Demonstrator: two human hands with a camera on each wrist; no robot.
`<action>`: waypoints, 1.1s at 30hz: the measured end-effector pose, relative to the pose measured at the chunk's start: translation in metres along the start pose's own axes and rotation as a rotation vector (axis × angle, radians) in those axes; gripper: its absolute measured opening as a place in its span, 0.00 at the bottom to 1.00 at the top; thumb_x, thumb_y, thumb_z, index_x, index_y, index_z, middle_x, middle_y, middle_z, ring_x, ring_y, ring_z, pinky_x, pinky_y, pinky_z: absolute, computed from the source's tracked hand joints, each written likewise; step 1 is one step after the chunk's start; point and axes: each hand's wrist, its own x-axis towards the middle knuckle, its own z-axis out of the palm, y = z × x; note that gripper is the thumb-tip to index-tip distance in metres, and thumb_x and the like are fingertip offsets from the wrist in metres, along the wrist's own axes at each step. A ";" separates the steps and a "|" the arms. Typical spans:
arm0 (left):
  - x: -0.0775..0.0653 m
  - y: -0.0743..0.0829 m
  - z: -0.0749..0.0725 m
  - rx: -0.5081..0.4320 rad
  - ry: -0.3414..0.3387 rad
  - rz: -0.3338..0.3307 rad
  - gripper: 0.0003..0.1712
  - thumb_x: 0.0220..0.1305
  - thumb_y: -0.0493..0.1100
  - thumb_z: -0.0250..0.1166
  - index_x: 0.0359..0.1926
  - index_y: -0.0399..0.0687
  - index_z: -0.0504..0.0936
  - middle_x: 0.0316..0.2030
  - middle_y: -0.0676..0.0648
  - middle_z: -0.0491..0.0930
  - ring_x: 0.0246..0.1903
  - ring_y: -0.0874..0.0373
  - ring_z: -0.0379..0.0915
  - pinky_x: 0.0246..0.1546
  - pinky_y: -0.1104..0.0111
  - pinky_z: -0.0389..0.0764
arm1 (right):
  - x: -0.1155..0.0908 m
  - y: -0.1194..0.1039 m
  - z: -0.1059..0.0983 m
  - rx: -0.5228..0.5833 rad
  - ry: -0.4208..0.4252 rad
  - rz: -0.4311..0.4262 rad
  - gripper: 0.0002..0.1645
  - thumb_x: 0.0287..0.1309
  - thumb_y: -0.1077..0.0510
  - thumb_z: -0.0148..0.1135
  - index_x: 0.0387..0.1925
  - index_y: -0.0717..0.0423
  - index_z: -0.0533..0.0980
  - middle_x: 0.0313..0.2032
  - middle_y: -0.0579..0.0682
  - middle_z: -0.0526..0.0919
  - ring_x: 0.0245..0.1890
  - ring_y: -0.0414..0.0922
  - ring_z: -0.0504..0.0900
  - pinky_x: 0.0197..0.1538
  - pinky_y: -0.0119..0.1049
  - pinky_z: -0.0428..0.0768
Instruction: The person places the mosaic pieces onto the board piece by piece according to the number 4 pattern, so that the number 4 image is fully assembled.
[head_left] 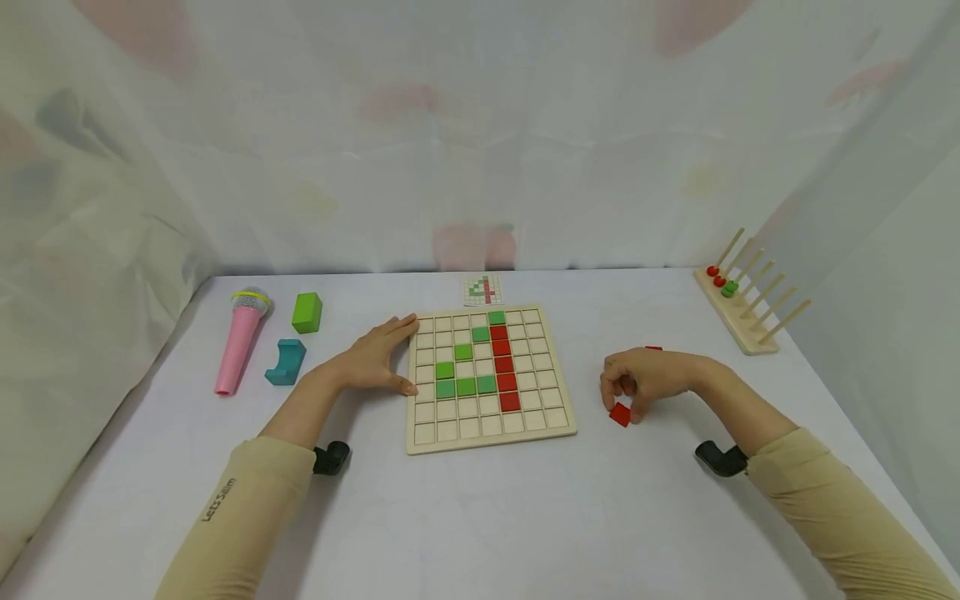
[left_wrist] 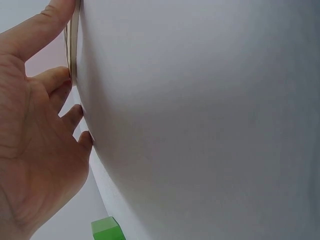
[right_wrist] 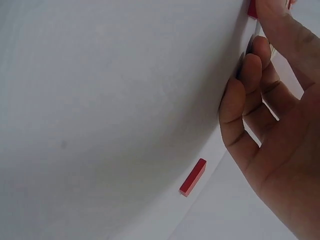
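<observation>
A wooden grid board (head_left: pixel 534 400) lies in the middle of the table, bearing a column of red square tiles (head_left: pixel 502 364) and several green tiles (head_left: pixel 466 386). My left hand (head_left: pixel 371 357) rests against the board's left edge with thumb and fingers spread. That same hand (left_wrist: pixel 45 135) touches the board's edge in the left wrist view. Right of the board, my right hand (head_left: pixel 651 375) pinches a loose red tile (head_left: pixel 619 414) between thumb and finger at the tabletop. Another red tile (right_wrist: pixel 193 177) lies behind that hand, mostly hidden in the head view.
A small pattern card (head_left: pixel 482 291) lies behind the board. On the left are a pink toy microphone (head_left: pixel 241 346), a green block (head_left: pixel 307 313) and a teal curved block (head_left: pixel 286 362). A wooden peg stand (head_left: pixel 738 315) with red and green beads stands at the back right.
</observation>
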 end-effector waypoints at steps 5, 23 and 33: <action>0.000 -0.001 0.000 -0.003 -0.002 -0.003 0.66 0.45 0.59 0.77 0.77 0.41 0.50 0.79 0.41 0.45 0.78 0.35 0.38 0.74 0.36 0.47 | 0.004 0.001 0.000 -0.017 0.028 -0.007 0.17 0.39 0.67 0.77 0.29 0.49 0.78 0.30 0.46 0.78 0.33 0.42 0.74 0.36 0.28 0.75; 0.001 -0.004 0.002 0.005 -0.004 0.001 0.66 0.45 0.58 0.77 0.77 0.41 0.50 0.80 0.42 0.45 0.78 0.36 0.37 0.75 0.38 0.47 | 0.023 -0.029 -0.007 0.038 0.201 -0.068 0.08 0.54 0.63 0.70 0.34 0.49 0.80 0.31 0.43 0.85 0.33 0.40 0.81 0.40 0.30 0.82; 0.000 -0.004 0.000 0.009 0.013 0.019 0.66 0.44 0.59 0.77 0.77 0.39 0.51 0.79 0.40 0.47 0.78 0.34 0.39 0.75 0.38 0.48 | 0.043 -0.058 0.012 0.092 0.208 -0.116 0.08 0.55 0.62 0.70 0.36 0.48 0.82 0.31 0.43 0.84 0.35 0.41 0.80 0.40 0.28 0.82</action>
